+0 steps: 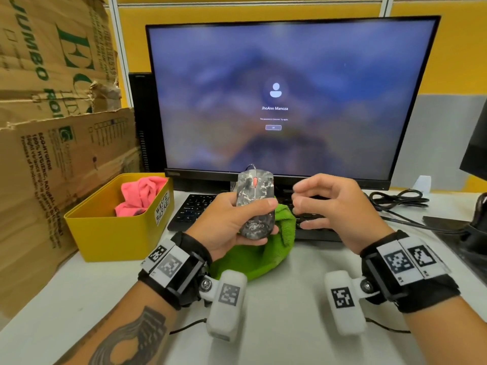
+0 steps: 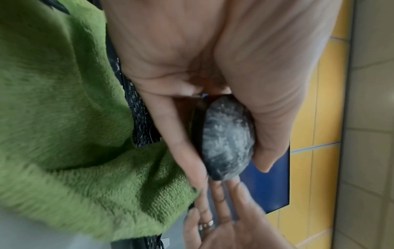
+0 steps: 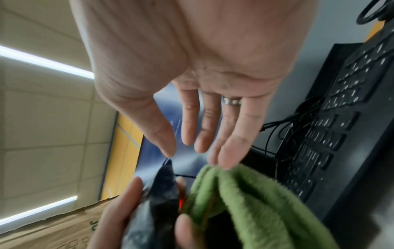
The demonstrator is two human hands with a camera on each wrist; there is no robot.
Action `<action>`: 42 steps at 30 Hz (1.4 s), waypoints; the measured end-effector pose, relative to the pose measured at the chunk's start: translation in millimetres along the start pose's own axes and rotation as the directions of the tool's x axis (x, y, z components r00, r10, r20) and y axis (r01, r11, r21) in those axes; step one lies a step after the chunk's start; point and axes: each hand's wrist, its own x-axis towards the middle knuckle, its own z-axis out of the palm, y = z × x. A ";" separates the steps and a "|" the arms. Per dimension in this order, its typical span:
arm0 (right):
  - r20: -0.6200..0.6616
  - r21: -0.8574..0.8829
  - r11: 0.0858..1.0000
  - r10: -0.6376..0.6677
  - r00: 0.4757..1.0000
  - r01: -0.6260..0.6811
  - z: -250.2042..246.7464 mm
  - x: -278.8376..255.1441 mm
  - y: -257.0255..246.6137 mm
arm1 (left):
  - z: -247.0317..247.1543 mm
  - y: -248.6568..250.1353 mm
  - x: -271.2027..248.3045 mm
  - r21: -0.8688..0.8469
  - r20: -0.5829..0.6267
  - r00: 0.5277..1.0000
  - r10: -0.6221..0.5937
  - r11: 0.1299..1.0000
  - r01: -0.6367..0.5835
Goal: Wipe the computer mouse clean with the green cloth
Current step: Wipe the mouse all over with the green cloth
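Observation:
My left hand (image 1: 237,219) grips a grey camouflage-patterned wired mouse (image 1: 254,204) lifted above the desk, thumb on its right side and fingers beneath; in the left wrist view the mouse (image 2: 228,143) sits between thumb and fingers. The green cloth (image 1: 253,256) lies bunched on the desk under and just right of that hand, partly over the keyboard's front edge; the cloth (image 2: 70,134) fills the left of the left wrist view. My right hand (image 1: 316,204) hovers to the right of the mouse with loosely bent fingers, holding nothing. In the right wrist view its fingertips (image 3: 226,160) are just above the cloth (image 3: 245,202).
A black keyboard (image 1: 192,209) lies behind the hands before a monitor (image 1: 284,101). A yellow waste basket (image 1: 110,233) holding a pink cloth (image 1: 139,193) stands at left beside cardboard boxes (image 1: 52,127). Black cables (image 1: 398,201) trail at right.

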 end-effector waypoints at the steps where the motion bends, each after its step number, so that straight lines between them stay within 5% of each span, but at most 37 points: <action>1: 0.007 -0.035 0.999 -0.006 1.000 0.006 -2.2 0.8 2.4 | -0.1 0.5 -0.5 -0.004 0.004 1.000 -0.002 1.000 0.002; 5: 0.184 -0.176 0.983 -0.016 0.983 0.049 5.0 -1.7 8.2 | -2.0 1.4 -2.4 -0.029 0.042 0.999 0.002 1.000 -0.001; 9: 0.067 -0.131 0.991 0.000 0.998 0.008 8.1 1.8 11.6 | -5.7 5.2 -4.4 -0.067 0.102 0.995 0.022 0.998 -0.015; 14: 0.018 -0.019 0.992 0.124 0.992 -0.124 -1.5 2.4 5.7 | -11.2 9.0 -5.4 -0.113 0.114 0.993 0.043 0.993 -0.030; 22: -0.003 0.048 0.985 0.165 0.986 -0.164 7.3 -0.6 -3.6 | -13.4 6.9 -5.1 -0.059 0.145 0.989 0.035 0.998 -0.027; 27: -0.170 0.120 0.971 0.226 0.959 -0.207 0.6 3.4 -9.1 | -15.7 8.0 -3.8 -0.033 0.063 0.998 0.012 0.999 -0.010; 36: -0.447 0.334 0.940 0.220 0.867 -0.065 -24.8 9.2 -21.5 | -16.4 12.7 -6.9 0.026 0.100 0.994 0.034 0.999 -0.036; 42: -0.270 0.478 0.872 0.258 0.928 -0.103 -21.8 5.2 -24.8 | -14.2 12.5 -8.5 0.038 0.104 0.994 0.037 0.998 -0.041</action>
